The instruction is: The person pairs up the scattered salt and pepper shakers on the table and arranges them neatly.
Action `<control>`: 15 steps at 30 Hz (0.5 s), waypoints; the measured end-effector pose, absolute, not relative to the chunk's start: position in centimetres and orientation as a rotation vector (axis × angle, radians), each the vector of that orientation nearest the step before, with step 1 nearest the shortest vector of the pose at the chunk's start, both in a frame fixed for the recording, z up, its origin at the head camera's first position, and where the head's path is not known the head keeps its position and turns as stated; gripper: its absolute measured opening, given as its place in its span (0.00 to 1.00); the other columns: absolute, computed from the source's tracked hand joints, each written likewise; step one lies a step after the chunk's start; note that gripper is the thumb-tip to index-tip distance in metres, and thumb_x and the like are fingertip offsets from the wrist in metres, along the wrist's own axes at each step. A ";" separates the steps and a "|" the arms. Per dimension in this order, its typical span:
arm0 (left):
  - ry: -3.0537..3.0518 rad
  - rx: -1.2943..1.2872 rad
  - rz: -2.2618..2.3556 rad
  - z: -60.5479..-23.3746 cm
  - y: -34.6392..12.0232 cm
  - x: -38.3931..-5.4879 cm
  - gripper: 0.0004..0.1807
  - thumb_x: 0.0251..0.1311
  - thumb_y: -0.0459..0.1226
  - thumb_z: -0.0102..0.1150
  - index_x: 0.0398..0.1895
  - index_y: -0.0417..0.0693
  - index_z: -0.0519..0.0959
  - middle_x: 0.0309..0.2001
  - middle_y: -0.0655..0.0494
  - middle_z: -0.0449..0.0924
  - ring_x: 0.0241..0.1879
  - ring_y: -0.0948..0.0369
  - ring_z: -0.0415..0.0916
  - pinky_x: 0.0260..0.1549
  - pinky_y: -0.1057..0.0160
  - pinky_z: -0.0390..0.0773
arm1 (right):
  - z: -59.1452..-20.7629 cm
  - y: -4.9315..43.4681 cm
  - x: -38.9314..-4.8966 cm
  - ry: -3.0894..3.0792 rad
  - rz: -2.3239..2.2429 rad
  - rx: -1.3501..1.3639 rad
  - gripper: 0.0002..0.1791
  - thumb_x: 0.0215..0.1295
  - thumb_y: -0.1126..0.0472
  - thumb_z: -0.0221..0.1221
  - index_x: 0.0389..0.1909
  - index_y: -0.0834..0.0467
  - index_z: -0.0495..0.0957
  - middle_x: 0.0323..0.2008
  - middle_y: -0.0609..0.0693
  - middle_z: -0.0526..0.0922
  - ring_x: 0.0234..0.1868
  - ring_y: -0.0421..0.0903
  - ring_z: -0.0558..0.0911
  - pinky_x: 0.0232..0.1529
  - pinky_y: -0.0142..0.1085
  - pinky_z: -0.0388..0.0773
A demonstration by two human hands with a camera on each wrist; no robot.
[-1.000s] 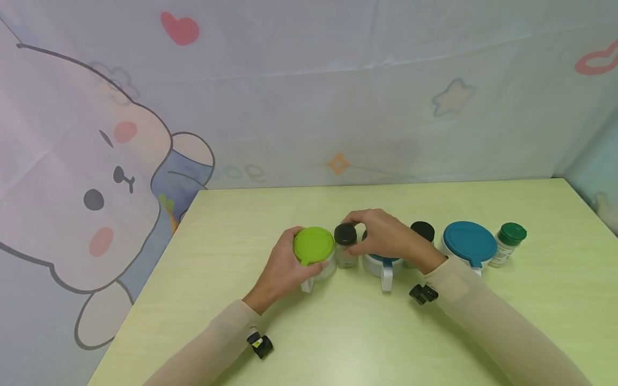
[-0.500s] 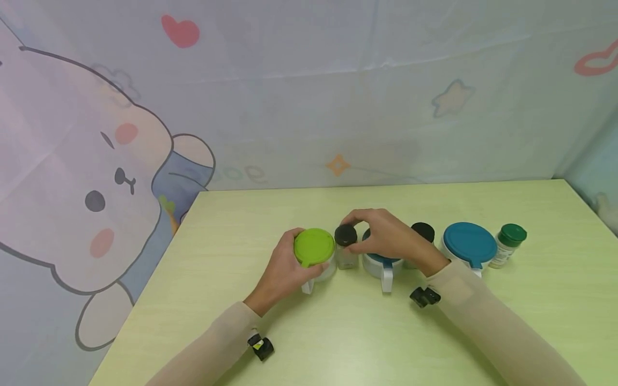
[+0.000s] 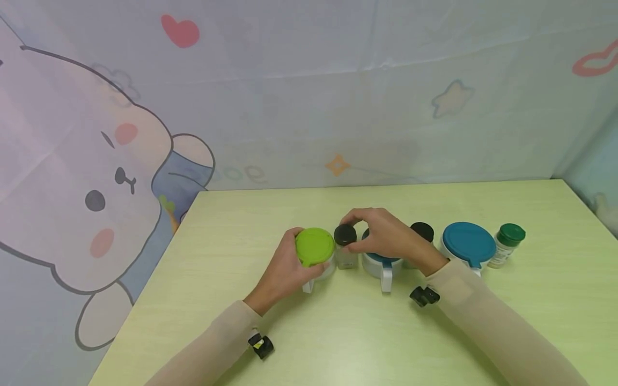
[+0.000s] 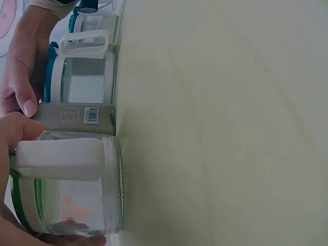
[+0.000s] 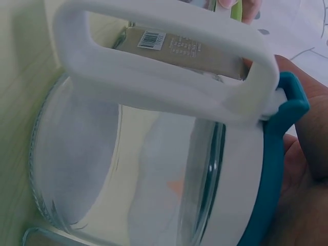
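In the head view my left hand (image 3: 285, 273) grips a glass jar with a lime-green lid (image 3: 315, 246), thumb in front and fingers round the far side. My right hand (image 3: 388, 233) pinches a small spice bottle with a black cap (image 3: 345, 236), which stands right beside that jar. The left wrist view shows the spice bottle's grey label (image 4: 72, 115) with a barcode, and the jar's white handle (image 4: 59, 159) pointing toward me. Under my right palm is a glass jar with a blue lid (image 5: 271, 195) and white handle, partly hidden from above.
Farther right in the same row stand another black-capped bottle (image 3: 422, 230), partly behind my right wrist, a second blue-lidded jar (image 3: 468, 241) and a green-capped shaker bottle (image 3: 504, 244). A printed cloth (image 3: 299, 96) hangs behind the pale table (image 3: 338, 343).
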State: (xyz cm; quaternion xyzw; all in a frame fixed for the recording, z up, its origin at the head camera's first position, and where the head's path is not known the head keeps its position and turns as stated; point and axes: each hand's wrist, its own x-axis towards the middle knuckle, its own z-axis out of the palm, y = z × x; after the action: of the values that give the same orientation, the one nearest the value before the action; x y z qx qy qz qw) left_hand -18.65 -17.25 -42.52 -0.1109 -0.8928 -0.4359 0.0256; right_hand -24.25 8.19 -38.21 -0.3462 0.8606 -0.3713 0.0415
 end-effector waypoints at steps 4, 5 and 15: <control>-2.770 -0.331 -1.358 -42.4 -17.3 -18.6 0.47 0.52 0.44 0.76 0.69 0.40 0.59 0.57 0.49 0.71 0.49 0.55 0.76 0.50 0.52 0.79 | -38.2 8.0 -24.2 2.642 -1.127 -1.050 0.24 0.57 0.56 0.74 0.54 0.55 0.81 0.49 0.47 0.85 0.54 0.48 0.82 0.58 0.55 0.77; -2.773 -0.328 -1.364 -42.4 -17.4 -18.6 0.47 0.52 0.44 0.76 0.69 0.40 0.59 0.57 0.49 0.71 0.49 0.55 0.76 0.50 0.52 0.79 | -38.2 8.0 -24.1 2.643 -1.125 -1.047 0.24 0.56 0.56 0.74 0.54 0.55 0.81 0.49 0.48 0.85 0.54 0.48 0.82 0.58 0.55 0.77; -2.762 -0.276 -1.614 -42.4 -17.7 -18.8 0.49 0.52 0.44 0.76 0.72 0.45 0.55 0.62 0.48 0.68 0.55 0.54 0.75 0.56 0.49 0.77 | -38.1 7.9 -24.1 2.641 -1.128 -1.036 0.24 0.56 0.56 0.75 0.54 0.54 0.81 0.48 0.47 0.85 0.54 0.47 0.82 0.58 0.55 0.76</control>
State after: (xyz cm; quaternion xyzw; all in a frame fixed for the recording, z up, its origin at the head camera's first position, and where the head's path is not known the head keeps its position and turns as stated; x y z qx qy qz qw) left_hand -18.80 -17.71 -42.39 -0.0859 -0.8597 -0.5023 -0.0349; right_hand -24.12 7.89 -38.13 -0.3391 0.8642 -0.3691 0.0443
